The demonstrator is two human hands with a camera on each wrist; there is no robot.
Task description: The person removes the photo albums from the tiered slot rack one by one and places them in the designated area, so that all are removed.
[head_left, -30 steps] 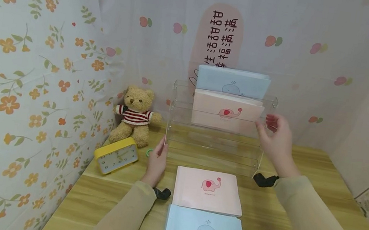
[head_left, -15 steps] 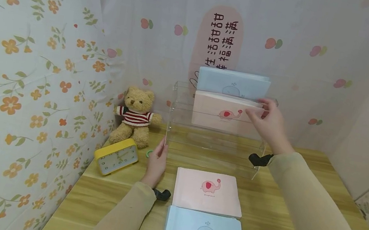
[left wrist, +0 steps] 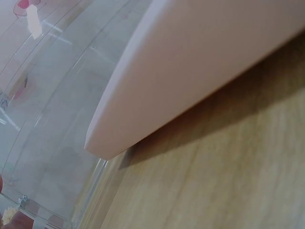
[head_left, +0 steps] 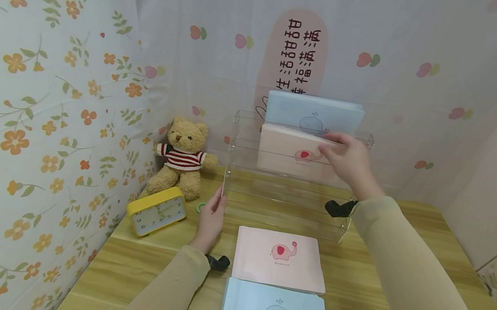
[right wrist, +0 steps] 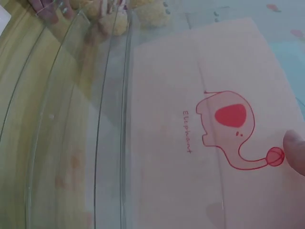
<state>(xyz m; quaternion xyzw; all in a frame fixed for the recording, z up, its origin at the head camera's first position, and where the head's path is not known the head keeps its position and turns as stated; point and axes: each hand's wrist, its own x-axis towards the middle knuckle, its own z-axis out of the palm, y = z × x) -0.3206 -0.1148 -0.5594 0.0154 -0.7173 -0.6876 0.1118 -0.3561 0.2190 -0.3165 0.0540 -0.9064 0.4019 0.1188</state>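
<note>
We stretch our right hand forward with fingers curled, while our left hand rests upright, fingers straight.

The head camera looks forward and down across the desk toward the far wall. The left wrist camera sits very near the desk, beside a pink notebook. The right wrist camera faces the elephant notebook closely; both wrist views share the clear acrylic rack.
</note>
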